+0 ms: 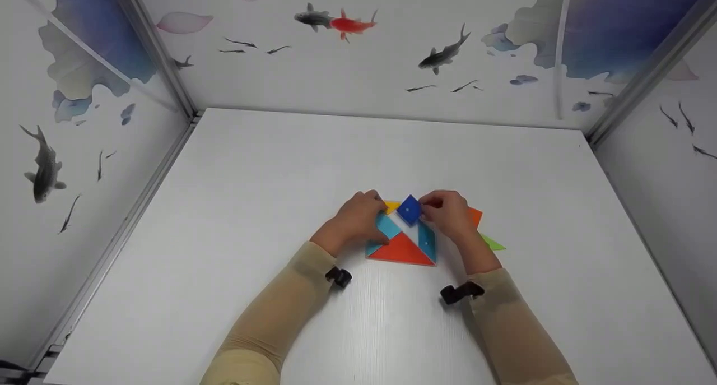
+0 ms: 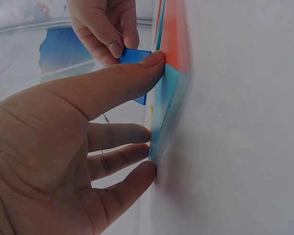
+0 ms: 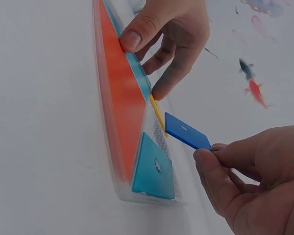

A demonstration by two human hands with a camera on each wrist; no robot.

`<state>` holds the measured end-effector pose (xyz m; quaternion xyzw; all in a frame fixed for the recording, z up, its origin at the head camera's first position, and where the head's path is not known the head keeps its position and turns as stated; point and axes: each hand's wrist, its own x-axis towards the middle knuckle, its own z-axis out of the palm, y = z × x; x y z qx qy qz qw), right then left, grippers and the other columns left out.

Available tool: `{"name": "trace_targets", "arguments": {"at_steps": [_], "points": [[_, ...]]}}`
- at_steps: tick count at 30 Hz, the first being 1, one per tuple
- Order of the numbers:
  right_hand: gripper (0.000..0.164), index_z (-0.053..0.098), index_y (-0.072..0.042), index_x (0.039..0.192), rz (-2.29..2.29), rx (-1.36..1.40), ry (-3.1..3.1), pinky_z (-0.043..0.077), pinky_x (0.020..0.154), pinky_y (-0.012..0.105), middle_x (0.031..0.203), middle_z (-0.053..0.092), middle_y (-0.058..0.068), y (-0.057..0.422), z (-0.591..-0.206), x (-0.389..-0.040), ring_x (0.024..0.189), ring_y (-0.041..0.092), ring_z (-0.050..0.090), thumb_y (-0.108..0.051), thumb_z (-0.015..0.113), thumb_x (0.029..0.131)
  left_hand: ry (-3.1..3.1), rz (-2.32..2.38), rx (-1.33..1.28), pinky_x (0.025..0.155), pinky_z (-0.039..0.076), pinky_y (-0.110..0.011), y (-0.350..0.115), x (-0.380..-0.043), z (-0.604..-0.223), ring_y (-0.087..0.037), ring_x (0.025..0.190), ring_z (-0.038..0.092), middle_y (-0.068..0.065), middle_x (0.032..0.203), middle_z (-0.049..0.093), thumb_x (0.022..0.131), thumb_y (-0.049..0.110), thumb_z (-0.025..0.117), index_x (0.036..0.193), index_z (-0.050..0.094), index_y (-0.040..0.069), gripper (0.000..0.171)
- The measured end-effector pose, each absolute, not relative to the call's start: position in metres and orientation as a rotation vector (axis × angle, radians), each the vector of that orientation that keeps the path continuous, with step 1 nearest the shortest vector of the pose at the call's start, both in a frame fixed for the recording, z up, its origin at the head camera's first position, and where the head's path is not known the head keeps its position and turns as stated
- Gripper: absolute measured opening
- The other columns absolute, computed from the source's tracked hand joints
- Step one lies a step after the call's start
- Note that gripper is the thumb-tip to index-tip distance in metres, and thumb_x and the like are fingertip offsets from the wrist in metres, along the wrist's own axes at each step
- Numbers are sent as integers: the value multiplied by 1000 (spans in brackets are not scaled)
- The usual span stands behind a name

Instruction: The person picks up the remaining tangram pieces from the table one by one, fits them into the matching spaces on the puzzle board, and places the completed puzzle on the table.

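Note:
In the head view my right hand [image 1: 446, 211] pinches a dark blue square tile [image 1: 409, 210] by one corner, between thumb and fingertips. The tile is tilted close over the back of a tangram puzzle in a clear tray [image 3: 118, 191]. My left hand [image 1: 358, 217] spans the tray's left side. Its thumb rests on top near the red triangle [image 1: 402, 249] and a light blue piece [image 1: 387, 226]; the other fairly straight fingers touch the edge and the yellow piece [image 1: 391, 207]. A teal piece [image 3: 154, 169] with a small metal dot lies at the tray's right end.
Right of the tray, partly behind my right hand and wrist, are an orange piece [image 1: 476, 217] and a green pointed piece [image 1: 493, 242]. The white table [image 1: 235, 194] is bordered by walls [image 1: 358, 65] printed with fish at the back and both sides.

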<state>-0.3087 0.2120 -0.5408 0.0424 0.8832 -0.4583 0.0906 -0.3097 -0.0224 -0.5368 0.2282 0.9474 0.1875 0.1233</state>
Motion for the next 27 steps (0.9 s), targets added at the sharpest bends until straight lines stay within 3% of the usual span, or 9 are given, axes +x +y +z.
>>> {"name": "trace_targets", "arguments": {"at_steps": [27], "points": [[22, 75, -10, 125, -1328, 46, 2639, 59, 100, 40, 123, 72, 12, 204, -543, -306, 109, 28, 65, -14, 64, 106, 2764, 581, 639, 108, 55, -36, -22, -310, -538, -24, 126, 54, -5, 138, 59, 80, 39, 93, 143, 67, 10, 74]]}}
